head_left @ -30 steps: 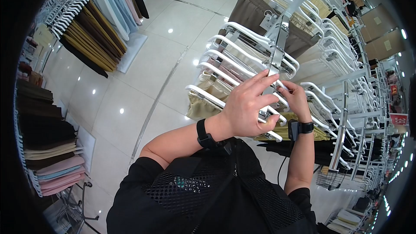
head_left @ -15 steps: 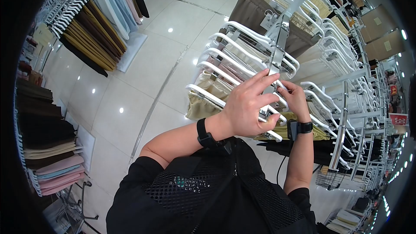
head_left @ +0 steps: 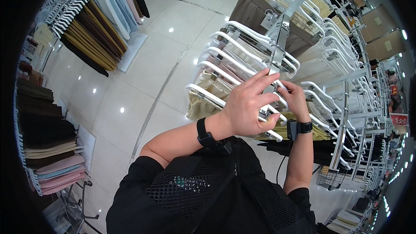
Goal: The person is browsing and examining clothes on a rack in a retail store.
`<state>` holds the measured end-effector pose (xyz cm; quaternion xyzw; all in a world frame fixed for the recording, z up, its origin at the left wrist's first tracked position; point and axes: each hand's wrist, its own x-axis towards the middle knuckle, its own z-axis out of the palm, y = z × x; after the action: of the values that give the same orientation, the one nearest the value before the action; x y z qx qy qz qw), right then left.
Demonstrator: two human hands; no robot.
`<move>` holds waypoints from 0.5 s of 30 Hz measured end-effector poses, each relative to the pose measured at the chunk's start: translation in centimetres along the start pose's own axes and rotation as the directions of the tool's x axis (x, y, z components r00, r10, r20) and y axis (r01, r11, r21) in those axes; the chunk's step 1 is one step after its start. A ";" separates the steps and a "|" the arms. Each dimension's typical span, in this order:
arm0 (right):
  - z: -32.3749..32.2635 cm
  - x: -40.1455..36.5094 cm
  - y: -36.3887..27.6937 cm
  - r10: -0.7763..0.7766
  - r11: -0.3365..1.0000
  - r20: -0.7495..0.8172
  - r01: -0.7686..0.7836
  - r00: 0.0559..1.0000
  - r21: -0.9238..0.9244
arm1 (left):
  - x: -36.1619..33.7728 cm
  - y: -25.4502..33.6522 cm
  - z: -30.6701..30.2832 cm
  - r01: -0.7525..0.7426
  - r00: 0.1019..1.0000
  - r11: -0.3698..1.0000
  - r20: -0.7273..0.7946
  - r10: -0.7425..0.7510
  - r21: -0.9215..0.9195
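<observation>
My left hand is over the near end of a metal display rail, its fingers stretched and apart, fingertips at the rail and the hanger tops. On the rail's other side, my right hand has its fingers curled against the edge of a white hanger, which is partly covered by the hands. White hangers with clipped garments line the rail. The nearest carry an olive garment and a cream one. Below my right wrist hangs a yellow-green garment.
Brown shorts hang farther along the rail. At right stands another metal rail with white hangers and a wire basket. Leftward, across the tiled floor, are racks of trousers and folded-over garments. Cardboard boxes stand at upper right.
Both hands and the hangers stay almost exactly in place. The view shifts only very slightly.
</observation>
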<state>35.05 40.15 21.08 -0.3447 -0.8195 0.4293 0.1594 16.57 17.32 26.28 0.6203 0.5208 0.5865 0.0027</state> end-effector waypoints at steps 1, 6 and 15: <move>0.0 -0.1 -0.2 0.001 1.000 0.001 -0.001 1.000 0.011 | 0.0 0.0 0.0 -0.001 1.000 1.000 -0.002 0.001 -0.002; 0.1 0.0 0.2 0.001 1.000 0.000 -0.001 1.000 0.021 | 0.0 -0.1 0.0 -0.002 1.000 1.000 0.002 0.002 -0.002; 0.3 0.0 0.1 0.005 0.998 0.013 -0.006 1.000 0.062 | 0.0 -0.1 0.0 -0.014 1.000 1.000 -0.011 0.014 0.012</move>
<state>34.90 40.00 20.85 -0.3391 -0.8058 0.4571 0.1638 16.52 17.40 26.22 0.6207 0.5200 0.5868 -0.0080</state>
